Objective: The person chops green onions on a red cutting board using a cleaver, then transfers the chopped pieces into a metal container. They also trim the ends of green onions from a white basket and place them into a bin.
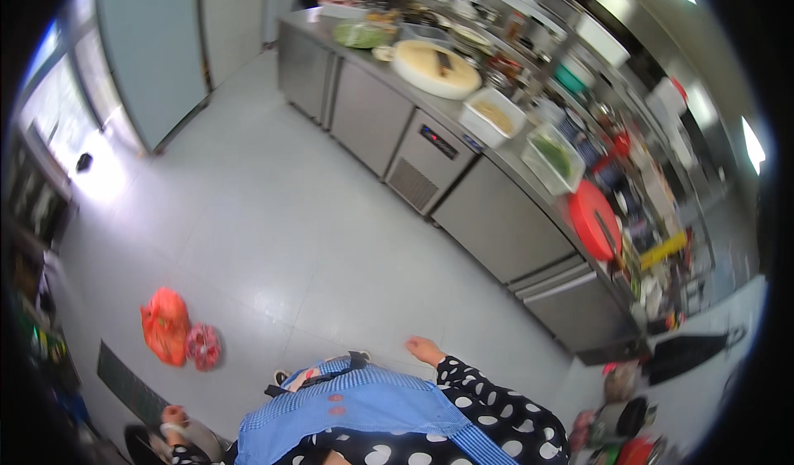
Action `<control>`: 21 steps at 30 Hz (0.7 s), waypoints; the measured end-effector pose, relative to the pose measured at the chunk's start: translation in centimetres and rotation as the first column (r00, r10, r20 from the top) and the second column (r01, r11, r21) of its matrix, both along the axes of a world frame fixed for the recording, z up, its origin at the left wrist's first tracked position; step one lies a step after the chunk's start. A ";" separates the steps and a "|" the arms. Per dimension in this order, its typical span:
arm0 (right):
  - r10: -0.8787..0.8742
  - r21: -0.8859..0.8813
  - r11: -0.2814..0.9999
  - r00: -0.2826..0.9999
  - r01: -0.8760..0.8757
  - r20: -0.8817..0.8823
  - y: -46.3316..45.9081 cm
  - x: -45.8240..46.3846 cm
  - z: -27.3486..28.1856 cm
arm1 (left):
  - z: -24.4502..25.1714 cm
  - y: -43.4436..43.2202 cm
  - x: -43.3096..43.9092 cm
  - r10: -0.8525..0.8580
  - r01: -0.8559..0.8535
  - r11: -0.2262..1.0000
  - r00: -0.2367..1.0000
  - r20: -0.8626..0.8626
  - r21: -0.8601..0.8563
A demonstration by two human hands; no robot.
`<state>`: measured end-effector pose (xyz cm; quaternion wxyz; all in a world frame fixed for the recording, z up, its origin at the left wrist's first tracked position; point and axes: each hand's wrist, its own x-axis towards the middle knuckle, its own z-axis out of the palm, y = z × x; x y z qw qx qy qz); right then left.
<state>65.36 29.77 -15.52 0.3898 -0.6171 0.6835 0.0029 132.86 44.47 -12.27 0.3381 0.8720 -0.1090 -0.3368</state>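
Note:
My right hand (423,348), at the end of a black sleeve with white dots, hangs over the floor in front of the blue checked apron (372,403). Its fingers look curled together, with no object visible in them. At the lower left, my left hand (175,416) looks curled too, above a greyish round container (201,437); whether it holds anything cannot be told. On the floor ahead of the left hand lie an orange plastic bag (165,327) and a smaller clear bag with reddish contents (203,347).
A stainless steel counter (372,117) crosses from upper middle to right. On it stand a round white cutting board (428,68) with a cleaver, white food containers, and a red cutting board (592,223) with a knife. A dark green mat (130,381) lies left.

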 end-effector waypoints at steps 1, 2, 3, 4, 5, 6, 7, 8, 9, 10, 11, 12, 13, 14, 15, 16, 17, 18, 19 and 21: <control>-0.061 0.036 0.997 0.998 0.062 -0.034 0.9 -1.8 -0.4 | 0.3 -3.2 -4.1 -0.192 0.194 0.979 0.981 -0.036 0.067; -0.056 0.053 0.997 0.997 0.059 -0.044 1.9 -3.5 -0.6 | 0.9 -6.7 -8.3 -0.418 0.419 0.898 0.908 -0.033 0.136; -0.080 0.059 0.995 0.996 0.082 -0.037 2.8 -5.1 -0.9 | 1.5 -10.0 -12.6 -0.537 0.543 0.838 0.837 -0.104 0.045; -0.102 0.063 0.993 0.994 0.103 -0.029 3.8 -6.3 -1.1 | 2.6 -12.8 -16.9 -0.672 0.673 0.739 0.733 -0.106 -0.032; -0.121 0.066 0.990 0.992 0.123 -0.027 4.7 -6.7 -1.2 | 3.5 -15.6 -20.5 -0.744 0.742 0.663 0.640 -0.193 -0.094; -0.129 0.052 0.990 0.991 0.130 -0.015 5.2 -7.8 -1.3 | 5.0 -17.9 -24.3 -0.806 0.799 0.578 0.528 -0.268 -0.167; -0.138 0.039 0.990 0.990 0.138 -0.005 5.6 -8.5 -1.2 | 6.5 -19.9 -27.8 -0.819 0.824 0.530 0.437 -0.372 -0.200; -0.148 0.029 0.989 0.989 0.148 0.003 5.8 -9.0 -0.8 | 8.1 -21.1 -31.2 -0.881 0.825 0.438 0.315 -0.353 -0.357; -0.201 -0.039 0.978 0.977 0.204 0.063 5.9 -9.4 -0.4 | 9.6 -21.8 -34.6 -0.928 0.800 0.341 0.200 -0.316 -0.494; -0.245 -0.107 0.960 0.961 0.259 0.126 5.9 -9.4 0.1 | 11.1 -22.5 -37.7 -0.962 0.816 0.208 0.072 -0.262 -0.539; -0.281 -0.171 0.934 0.940 0.314 0.192 5.7 -9.5 0.6 | 12.3 -23.0 -40.5 -0.983 0.806 0.048 -0.067 -0.172 -0.590; -0.323 -0.169 0.916 0.920 0.363 0.223 5.4 -9.5 1.1 | 13.2 -23.2 -42.7 -0.932 0.805 0.092 -0.137 -0.335 -0.586; -0.364 -0.161 0.897 0.894 0.412 0.260 5.0 -9.6 1.6 | 14.3 -23.2 -44.5 -0.858 0.814 0.119 -0.204 -0.472 -0.568; -0.394 -0.152 0.877 0.864 0.455 0.313 4.6 -9.7 2.0 | 15.0 -23.7 -45.9 -0.758 0.787 0.144 -0.302 -0.578 -0.600; -0.406 -0.119 0.883 0.865 0.455 0.297 4.1 -9.9 2.2 | 15.3 -24.7 -47.0 -0.761 0.865 0.007 -0.321 -0.564 -0.502; -0.406 -0.086 0.890 0.864 0.448 0.298 3.5 -10.5 2.3 | 15.3 -26.1 -47.9 -0.755 0.883 -0.129 -0.382 -0.532 -0.452; -0.407 -0.047 0.900 0.873 0.434 0.267 3.1 -11.2 2.3 | 15.1 -27.8 -48.5 -0.740 0.880 -0.263 -0.447 -0.504 -0.395; -0.410 -0.074 0.889 0.857 0.452 0.314 2.8 -12.3 2.3 | 14.6 -29.6 -49.1 -0.715 0.858 -0.391 -0.511 -0.476 -0.334; -0.410 -0.097 0.882 0.852 0.462 0.325 2.4 -13.3 2.2 | 13.8 -31.5 -49.6 -0.683 0.817 -0.509 -0.575 -0.451 -0.270; -0.445 -0.111 0.860 0.838 0.499 0.315 1.3 -16.1 2.3 | 11.8 -34.8 -51.6 -0.607 0.693 -0.713 -0.684 -0.404 -0.102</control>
